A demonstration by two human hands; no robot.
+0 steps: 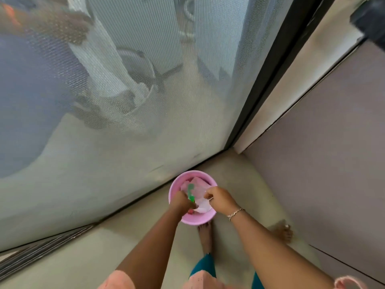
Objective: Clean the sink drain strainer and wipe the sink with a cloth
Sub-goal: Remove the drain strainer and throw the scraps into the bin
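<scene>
Fine mesh screen [145,97] at left, blurred shapes behind. Dark frame [270,80] beside it. Pale beige floor [93,257] below. Grey-lilac wall panel [323,153] at right. Metal track [37,253] lower left.

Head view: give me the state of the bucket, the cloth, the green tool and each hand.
Pink bucket: upright on the floor, holding cloth and tool.
White cloth: crumpled inside the bucket.
Green tool: sticking up from the bucket.
Left hand: grips the green tool.
Right hand: pinches the cloth's edge.
</scene>
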